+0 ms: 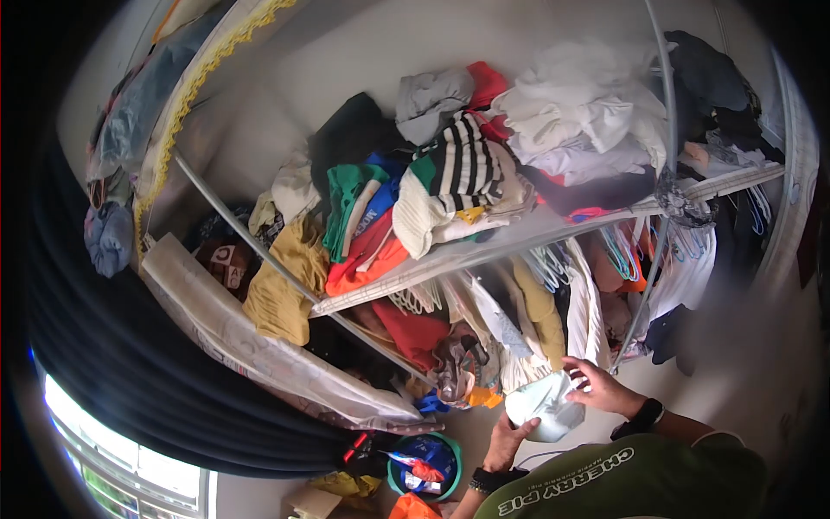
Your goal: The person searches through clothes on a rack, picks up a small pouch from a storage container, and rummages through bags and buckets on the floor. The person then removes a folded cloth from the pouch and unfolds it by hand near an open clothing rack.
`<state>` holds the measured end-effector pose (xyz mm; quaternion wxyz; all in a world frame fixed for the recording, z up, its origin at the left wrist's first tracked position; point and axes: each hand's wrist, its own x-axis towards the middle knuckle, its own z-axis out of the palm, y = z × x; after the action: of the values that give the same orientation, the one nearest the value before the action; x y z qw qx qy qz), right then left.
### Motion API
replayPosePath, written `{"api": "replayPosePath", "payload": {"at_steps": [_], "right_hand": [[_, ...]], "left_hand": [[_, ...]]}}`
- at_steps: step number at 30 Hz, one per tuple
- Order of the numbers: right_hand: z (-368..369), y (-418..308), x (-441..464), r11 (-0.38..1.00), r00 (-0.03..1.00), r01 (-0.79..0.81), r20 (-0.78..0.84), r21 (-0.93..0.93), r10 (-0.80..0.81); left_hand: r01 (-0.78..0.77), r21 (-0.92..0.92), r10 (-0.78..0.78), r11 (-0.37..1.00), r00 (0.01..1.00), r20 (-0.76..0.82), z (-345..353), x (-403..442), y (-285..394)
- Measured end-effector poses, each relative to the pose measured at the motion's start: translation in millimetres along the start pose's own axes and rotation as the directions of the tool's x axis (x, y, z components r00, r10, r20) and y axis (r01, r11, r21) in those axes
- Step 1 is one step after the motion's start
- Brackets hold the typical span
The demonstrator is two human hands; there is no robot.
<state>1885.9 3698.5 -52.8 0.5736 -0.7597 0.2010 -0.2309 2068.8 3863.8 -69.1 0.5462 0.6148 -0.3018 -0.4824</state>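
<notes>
A pale, whitish-blue bundle of cloth is held between both hands in front of the hanging clothes. My left hand grips its lower left edge, with the thumb on top. At its upper right side, my right hand has its fingers bent over the edge. Each wrist wears a dark band. Just above the bundle hang white and mustard garments.
A shelf edge carries heaps of folded clothes. Metal poles cross in front. Below left stand a green basin with blue items and an orange bag. A dark curtain hangs beside a window.
</notes>
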Motion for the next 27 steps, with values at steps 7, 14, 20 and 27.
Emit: {"api": "replayPosePath", "payload": {"at_steps": [7,14,20,27], "right_hand": [[-31,-2,-13,0.997,0.998,-0.046,-0.056,-0.069,0.042],[-70,-18,-36,0.965,0.958,-0.104,-0.238,0.240,0.163],[-81,-20,-44,0.959,0.896,-0.076,-0.404,0.273,0.186],[-96,-11,-51,0.963,0.870,-0.179,-0.425,0.203,0.252]], "left_hand": [[-0.178,0.017,0.177,0.984,0.983,0.041,57,23,34],[0.024,-0.577,0.151,0.816,0.955,0.254,96,40,39],[0.109,-0.526,-0.014,0.844,0.983,0.181,95,68,29],[0.049,-0.474,0.014,0.879,0.992,0.128,74,92,32]]}}
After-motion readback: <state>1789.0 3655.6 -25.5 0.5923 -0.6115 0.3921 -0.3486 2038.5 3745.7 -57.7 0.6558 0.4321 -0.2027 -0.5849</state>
